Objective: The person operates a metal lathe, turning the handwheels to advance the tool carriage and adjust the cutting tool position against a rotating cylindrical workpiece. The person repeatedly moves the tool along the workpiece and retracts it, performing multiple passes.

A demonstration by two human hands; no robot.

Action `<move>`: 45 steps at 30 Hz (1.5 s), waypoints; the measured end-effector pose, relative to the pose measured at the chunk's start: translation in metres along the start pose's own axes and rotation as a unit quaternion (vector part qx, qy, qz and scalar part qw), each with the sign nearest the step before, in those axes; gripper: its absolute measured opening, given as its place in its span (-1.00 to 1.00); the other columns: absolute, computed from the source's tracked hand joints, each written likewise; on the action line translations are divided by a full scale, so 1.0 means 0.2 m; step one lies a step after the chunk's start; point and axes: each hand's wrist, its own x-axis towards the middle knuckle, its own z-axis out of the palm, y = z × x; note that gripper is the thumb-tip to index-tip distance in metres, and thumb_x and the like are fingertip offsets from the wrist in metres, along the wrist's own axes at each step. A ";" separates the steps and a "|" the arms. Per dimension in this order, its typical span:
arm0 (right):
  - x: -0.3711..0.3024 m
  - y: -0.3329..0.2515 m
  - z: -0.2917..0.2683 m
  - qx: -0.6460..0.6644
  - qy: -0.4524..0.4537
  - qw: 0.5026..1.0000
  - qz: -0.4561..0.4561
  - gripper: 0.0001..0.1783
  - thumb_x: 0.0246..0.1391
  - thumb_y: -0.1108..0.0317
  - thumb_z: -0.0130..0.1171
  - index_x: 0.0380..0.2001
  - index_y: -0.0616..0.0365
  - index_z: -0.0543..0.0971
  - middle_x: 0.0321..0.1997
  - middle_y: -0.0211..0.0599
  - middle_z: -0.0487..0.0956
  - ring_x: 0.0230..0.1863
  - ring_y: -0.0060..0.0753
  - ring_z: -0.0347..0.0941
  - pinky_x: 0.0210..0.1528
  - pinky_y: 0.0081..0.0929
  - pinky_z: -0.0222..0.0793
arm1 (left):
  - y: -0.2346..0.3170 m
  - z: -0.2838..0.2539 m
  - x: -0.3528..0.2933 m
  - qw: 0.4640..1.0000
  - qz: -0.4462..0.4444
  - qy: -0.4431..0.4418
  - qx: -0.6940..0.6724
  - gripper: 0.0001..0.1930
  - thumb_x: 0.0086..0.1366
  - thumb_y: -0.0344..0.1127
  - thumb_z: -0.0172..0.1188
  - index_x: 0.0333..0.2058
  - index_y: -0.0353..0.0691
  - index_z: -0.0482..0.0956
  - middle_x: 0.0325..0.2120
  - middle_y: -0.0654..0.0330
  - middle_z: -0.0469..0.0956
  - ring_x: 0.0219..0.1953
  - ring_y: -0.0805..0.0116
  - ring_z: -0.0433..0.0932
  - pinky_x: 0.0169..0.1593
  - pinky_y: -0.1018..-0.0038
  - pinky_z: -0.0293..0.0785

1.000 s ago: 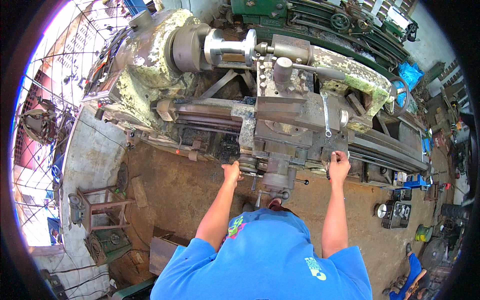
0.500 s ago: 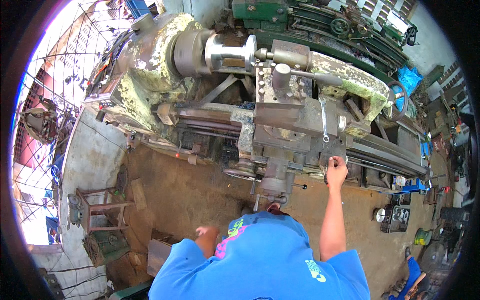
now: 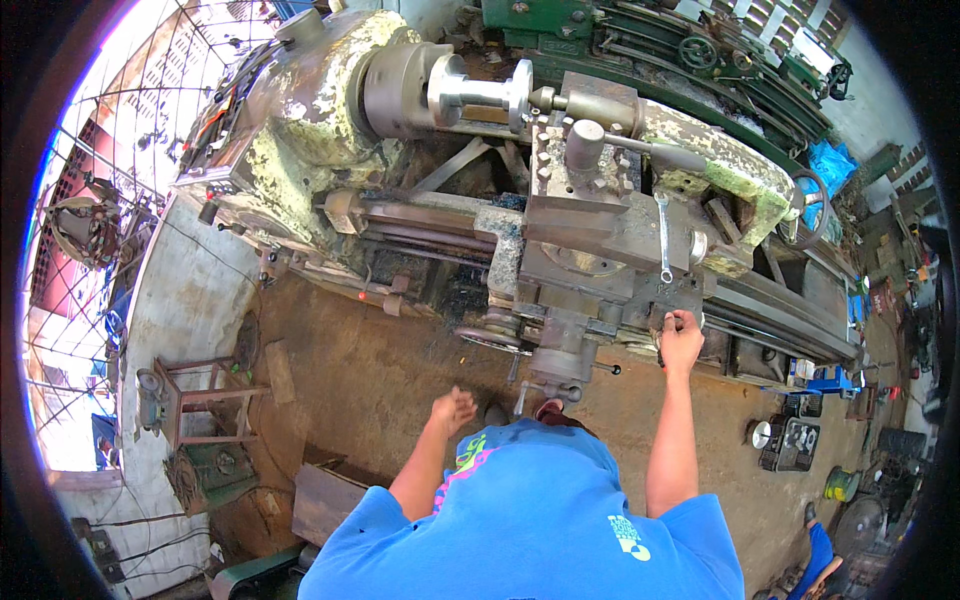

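The lathe's handwheel [image 3: 488, 342] sits low at the left front of the carriage [image 3: 590, 285], seen nearly edge-on, so its rim reads as a thin ellipse with its long axis running left to right and dipping slightly rightward. The left hand [image 3: 455, 408] is the nearer one: it hangs apart from the wheel, on the person's side, so the wheel lies ahead of it and somewhat to its right. Its fingers look loosely curled; whether they hold anything, I cannot tell. The right hand [image 3: 681, 340] is farther off, at the carriage's right front edge, thumb and forefinger drawn together; what, if anything, is between them is hidden. Between the two hands stand a crank handle [image 3: 521, 396] and a ball-ended lever [image 3: 613, 369]. Ahead of the right hand, a spanner [image 3: 665, 240] lies on the carriage, lengthwise away from the person. Beyond, a shiny spool-shaped workpiece [image 3: 483, 93] lies between the chuck [image 3: 395, 90] and the tailstock [image 3: 603, 110].
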 end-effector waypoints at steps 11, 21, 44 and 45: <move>0.00 0.01 -0.02 0.047 0.002 0.999 0.022 -0.81 0.06 0.33 0.28 -0.29 0.21 0.62 -0.52 -0.07 0.62 -0.50 -0.19 0.57 -0.38 -0.29 0.43 | 0.52 0.84 -0.28 0.828 0.298 0.148 0.452 0.31 0.02 0.28 0.37 0.36 -0.53 -0.26 0.41 -0.29 -0.32 0.47 -0.08 -0.21 0.44 0.25 -0.08; 0.01 0.02 0.00 0.038 0.000 0.999 0.013 -0.79 0.05 0.28 0.28 -0.31 0.21 0.63 -0.53 -0.08 0.61 -0.49 -0.16 0.57 -0.35 -0.30 0.43 | 0.52 0.80 -0.31 0.827 0.292 0.134 0.461 0.36 -0.01 0.31 0.38 0.34 -0.59 -0.30 0.42 -0.27 -0.31 0.49 -0.02 -0.35 0.48 0.28 -0.24; 0.01 0.00 -0.02 0.038 -0.005 0.999 0.030 -0.82 0.05 0.31 0.28 -0.33 0.20 0.63 -0.57 -0.13 0.61 -0.53 -0.27 0.56 -0.39 -0.35 0.43 | 0.54 0.79 -0.35 0.836 0.280 0.140 0.451 0.32 0.01 0.30 0.37 0.36 -0.53 -0.26 0.42 -0.21 -0.22 0.46 0.00 -0.08 0.43 0.33 -0.02; 0.01 0.00 -0.02 0.042 -0.007 0.999 0.031 -0.82 0.05 0.32 0.28 -0.33 0.20 0.63 -0.57 -0.14 0.61 -0.53 -0.29 0.56 -0.39 -0.36 0.42 | 0.54 0.79 -0.35 0.837 0.281 0.138 0.449 0.32 0.01 0.30 0.37 0.36 -0.53 -0.26 0.42 -0.21 -0.21 0.45 0.00 -0.07 0.43 0.33 -0.02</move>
